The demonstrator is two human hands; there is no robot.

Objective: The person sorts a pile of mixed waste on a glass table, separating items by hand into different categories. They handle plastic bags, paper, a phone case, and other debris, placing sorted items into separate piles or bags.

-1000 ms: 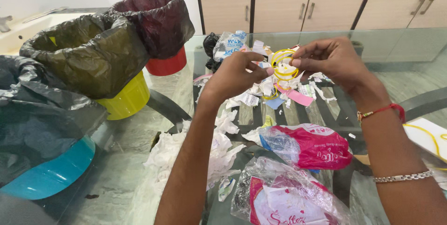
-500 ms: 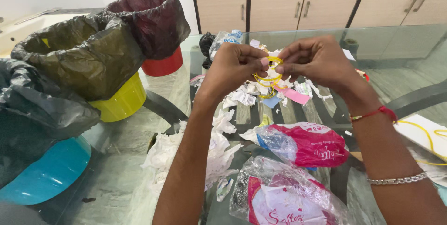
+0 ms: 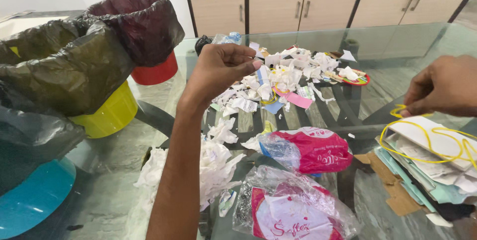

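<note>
1. Over a glass-topped table strewn with litter: right hand at 3 o'clock, fingertips pinched together on a yellow elastic band.
2. Trails down and out from that pinch toward 4 o'clock, looping across a stack of papers and cards at the table's right edge; long axis roughly 10-to-4.
3. Raised at 12 o'clock of centre, well apart from the band: left hand, thumb and forefinger closed together on what may be a small white scrap, too small to tell for certain.
4. Nearer the band by far: right hand, already touching it; left hand separated from it by the paper heap.
5. Just beyond the left fingertips, toward 1 o'clock: pile of torn white paper scraps with a pink slip among them.
6. Toward 6 o'clock: two pink-and-clear plastic wrappers, one behind the other.
7. Along 9 o'clock, off the table: three bag-lined bins, red, yellow and teal.
</note>
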